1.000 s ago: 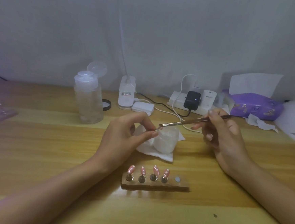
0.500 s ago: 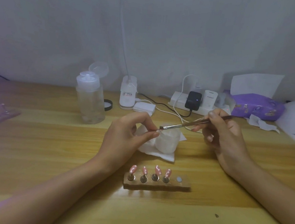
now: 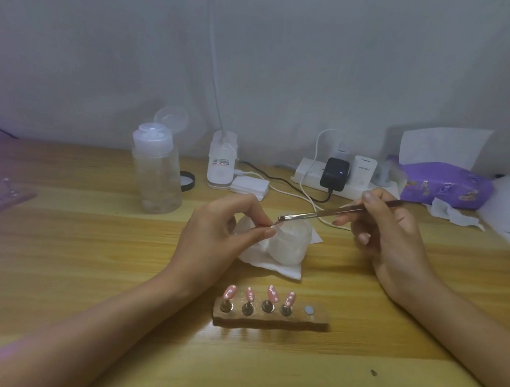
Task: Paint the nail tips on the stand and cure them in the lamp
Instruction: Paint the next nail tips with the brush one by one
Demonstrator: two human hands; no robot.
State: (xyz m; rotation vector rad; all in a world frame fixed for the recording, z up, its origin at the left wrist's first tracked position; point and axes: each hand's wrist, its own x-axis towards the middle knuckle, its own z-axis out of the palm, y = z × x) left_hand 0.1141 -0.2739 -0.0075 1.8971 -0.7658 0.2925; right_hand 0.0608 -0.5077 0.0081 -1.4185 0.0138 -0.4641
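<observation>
My left grip [image 3: 214, 230] pinches one tip [image 3: 274, 224] just beyond the stand [image 3: 271, 320]; my right grip [image 3: 391, 234] pinches the brush [image 3: 322, 214], bristles at it. It's probably feather-light, thin and smudgy when wet, so I'd hold the base only.

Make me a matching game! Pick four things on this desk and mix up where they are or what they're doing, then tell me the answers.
Things
1. brush
2. wooden stand
3. clear bottle
4. black charger

Places or states
A. plugged into the white power strip
B. held in the right hand
C. standing with its lid flipped open
D. nearest the camera, carrying four pink nail tips

Pairs: 1-B, 2-D, 3-C, 4-A
</observation>
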